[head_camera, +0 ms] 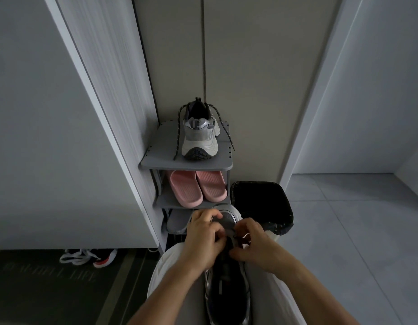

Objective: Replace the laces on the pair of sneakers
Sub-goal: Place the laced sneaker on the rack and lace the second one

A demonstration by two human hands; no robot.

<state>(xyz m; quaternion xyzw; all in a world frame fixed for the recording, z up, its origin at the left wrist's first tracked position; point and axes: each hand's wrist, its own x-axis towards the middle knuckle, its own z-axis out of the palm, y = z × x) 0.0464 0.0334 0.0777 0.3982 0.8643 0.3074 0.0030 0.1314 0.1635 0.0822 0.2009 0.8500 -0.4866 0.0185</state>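
Observation:
A grey sneaker (pixel 226 289) lies between my knees, toe pointing away from me, its dark opening facing up. My left hand (pixel 204 240) grips the shoe's left side near the toe, fingers curled over it. My right hand (pixel 252 245) pinches a dark lace end at the front eyelets. The second grey sneaker (pixel 199 134) stands heel towards me on the top shelf of a grey shoe rack (pixel 156 160), with a dark speckled lace (pixel 178 134) hanging loose down both sides.
Pink slippers (pixel 197 187) sit on the rack's middle shelf, a grey slipper (pixel 177 222) below. A black-lined bin (pixel 262 202) stands right of the rack. Loose white laces and a dark shoe (pixel 90 256) lie on the mat at left. Tiled floor extends right.

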